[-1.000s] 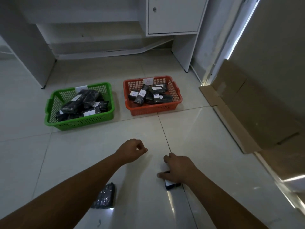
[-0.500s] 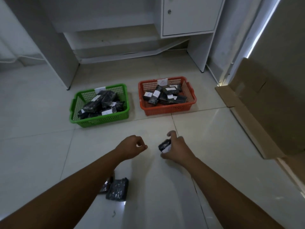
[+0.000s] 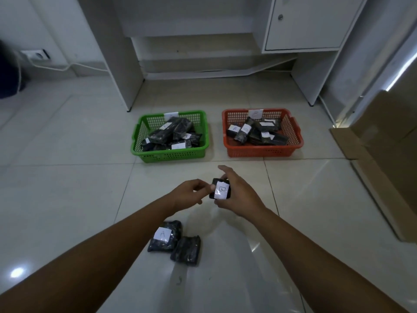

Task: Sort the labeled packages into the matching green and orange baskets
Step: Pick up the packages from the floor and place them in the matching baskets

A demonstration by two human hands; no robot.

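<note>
Right hand point(image 3: 239, 195) grip pinches black package marked B point(image 3: 220, 189); left hand point(image 3: 189, 194) grip pinches its edge. Green basket point(image 3: 171, 155) and orange basket point(image 3: 261, 151) sit beyond, both holding packages.

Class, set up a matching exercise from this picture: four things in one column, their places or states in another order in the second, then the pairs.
Things
1. black wrapped package labelled B
2. black wrapped package labelled A
3. green plastic basket
4. orange plastic basket

Places
a. on the floor tiles, near the left forearm
b. right of the other basket
c. gripped by the right hand
d. left of the other basket

Pairs: 1-c, 2-a, 3-d, 4-b
</note>
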